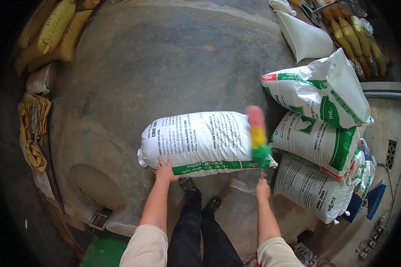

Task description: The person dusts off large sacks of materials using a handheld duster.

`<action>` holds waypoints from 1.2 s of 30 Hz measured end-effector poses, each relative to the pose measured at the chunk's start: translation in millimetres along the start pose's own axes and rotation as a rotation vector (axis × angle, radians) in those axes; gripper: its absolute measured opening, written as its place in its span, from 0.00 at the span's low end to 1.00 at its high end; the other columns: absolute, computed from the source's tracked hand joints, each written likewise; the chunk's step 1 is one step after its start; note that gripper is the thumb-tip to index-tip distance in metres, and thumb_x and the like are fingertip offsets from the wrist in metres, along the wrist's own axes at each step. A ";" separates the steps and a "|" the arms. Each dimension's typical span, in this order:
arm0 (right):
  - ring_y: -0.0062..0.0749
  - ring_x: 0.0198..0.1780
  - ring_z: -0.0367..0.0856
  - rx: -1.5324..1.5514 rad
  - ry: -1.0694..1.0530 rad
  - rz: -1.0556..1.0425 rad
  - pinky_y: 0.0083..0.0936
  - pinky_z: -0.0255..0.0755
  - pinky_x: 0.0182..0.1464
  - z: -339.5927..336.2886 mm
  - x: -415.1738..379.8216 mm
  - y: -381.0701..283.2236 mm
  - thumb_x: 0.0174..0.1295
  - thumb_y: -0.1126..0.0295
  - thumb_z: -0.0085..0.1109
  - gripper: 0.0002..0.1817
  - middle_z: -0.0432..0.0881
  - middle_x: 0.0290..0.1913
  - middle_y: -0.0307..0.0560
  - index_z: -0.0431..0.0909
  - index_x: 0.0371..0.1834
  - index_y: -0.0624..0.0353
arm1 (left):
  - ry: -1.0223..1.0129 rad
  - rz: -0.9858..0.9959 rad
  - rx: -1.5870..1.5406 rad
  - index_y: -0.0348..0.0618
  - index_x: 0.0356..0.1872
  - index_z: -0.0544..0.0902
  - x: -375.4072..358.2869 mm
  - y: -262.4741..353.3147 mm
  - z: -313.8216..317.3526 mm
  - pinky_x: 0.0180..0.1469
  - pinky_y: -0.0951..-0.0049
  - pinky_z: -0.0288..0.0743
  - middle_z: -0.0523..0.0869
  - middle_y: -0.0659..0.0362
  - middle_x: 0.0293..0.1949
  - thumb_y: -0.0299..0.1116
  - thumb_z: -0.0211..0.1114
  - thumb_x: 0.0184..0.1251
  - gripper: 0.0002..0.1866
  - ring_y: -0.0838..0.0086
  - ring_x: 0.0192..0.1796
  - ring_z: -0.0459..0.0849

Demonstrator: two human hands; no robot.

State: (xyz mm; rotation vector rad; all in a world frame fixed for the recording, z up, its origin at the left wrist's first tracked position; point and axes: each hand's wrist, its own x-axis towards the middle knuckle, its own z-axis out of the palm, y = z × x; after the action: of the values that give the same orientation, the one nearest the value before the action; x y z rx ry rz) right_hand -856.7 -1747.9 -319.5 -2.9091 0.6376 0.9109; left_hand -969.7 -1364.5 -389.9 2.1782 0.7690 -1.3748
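A full white feed sack (196,133) with a green stripe and black print lies on its side on the floor before me. Spread fingers of my left hand (165,171) rest on its near edge, left of the green stripe. My right hand (262,189) is closed around the handle of a duster (257,133) with a red, yellow and green head. The head is blurred by motion and overlaps the sack's right end in this view.
Several filled feed sacks (314,127) are piled at the right, close to the duster. A white sack (304,35) stands behind them. Yellow sacks (58,31) and folded yellow bags (32,129) line the left side. My sandalled feet (190,187) are just behind the sack.
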 end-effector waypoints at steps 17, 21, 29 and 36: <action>0.56 0.37 0.78 -0.008 -0.112 -0.311 0.49 0.69 0.39 57.9 -76.4 -2.5 0.61 0.57 0.39 0.16 0.79 0.33 0.60 0.72 0.39 0.54 | 0.334 -0.017 -0.235 0.55 0.68 0.41 -38.9 -12.9 35.8 0.60 0.60 0.63 0.47 0.47 0.68 0.41 0.63 0.51 0.47 0.55 0.67 0.55; 0.55 0.40 0.78 0.165 0.084 0.124 0.47 0.70 0.39 26.9 -55.3 102.9 0.63 0.58 0.38 0.17 0.79 0.35 0.60 0.73 0.41 0.58 | 0.387 0.000 -0.280 0.53 0.68 0.41 -75.4 -22.9 63.2 0.61 0.59 0.60 0.51 0.44 0.66 0.41 0.63 0.50 0.47 0.53 0.66 0.57; 0.59 0.37 0.77 0.385 0.199 0.034 0.49 0.68 0.38 15.9 -60.1 138.4 0.63 0.55 0.39 0.19 0.79 0.31 0.61 0.74 0.33 0.59 | 0.223 -0.015 -0.357 0.51 0.68 0.37 -125.9 8.2 139.7 0.63 0.61 0.58 0.50 0.40 0.66 0.42 0.63 0.52 0.49 0.52 0.65 0.59; 0.56 0.37 0.79 -0.026 -0.050 -0.258 0.48 0.71 0.39 33.6 -70.6 147.2 0.64 0.56 0.36 0.17 0.80 0.32 0.59 0.71 0.35 0.57 | 0.173 0.069 -0.423 0.49 0.68 0.41 -143.3 50.9 183.2 0.62 0.64 0.59 0.53 0.39 0.65 0.44 0.63 0.51 0.48 0.51 0.63 0.63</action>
State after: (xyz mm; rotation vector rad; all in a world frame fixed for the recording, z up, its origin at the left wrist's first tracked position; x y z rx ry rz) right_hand -984.9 -1851.4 -294.5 -2.8891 0.2401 0.9597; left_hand -1106.9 -1549.2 -328.9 1.9781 0.9412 -0.8984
